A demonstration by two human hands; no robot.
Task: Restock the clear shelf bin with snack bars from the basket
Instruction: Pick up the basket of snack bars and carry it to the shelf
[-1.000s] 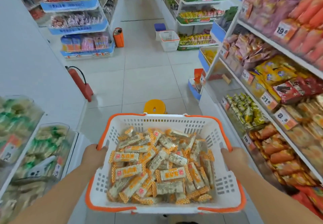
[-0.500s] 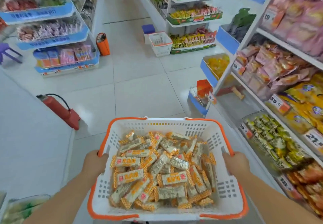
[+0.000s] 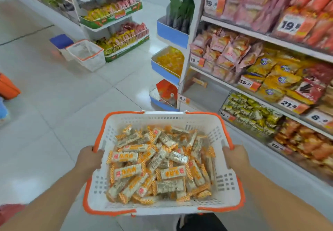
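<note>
Left hand [image 3: 89,158] and right hand [image 3: 235,156] gripping opposite basket [image 3: 228,185] rims, fingers curled over. Snack bars [image 3: 158,167] heaped inside. Open floor [image 3: 54,104] left; shelves [image 3: 261,38] close right.

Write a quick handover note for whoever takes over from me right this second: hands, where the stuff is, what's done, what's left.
Left hand grips the left rim of the basket; right hand grips the right rim.
Snack bars fill the basket, carried in the aisle.
The near-empty clear shelf bin sits on the shelving to the right, ahead.
Done: nothing visibly restocked.
Left: reach the bin, move the bars into it.
</note>
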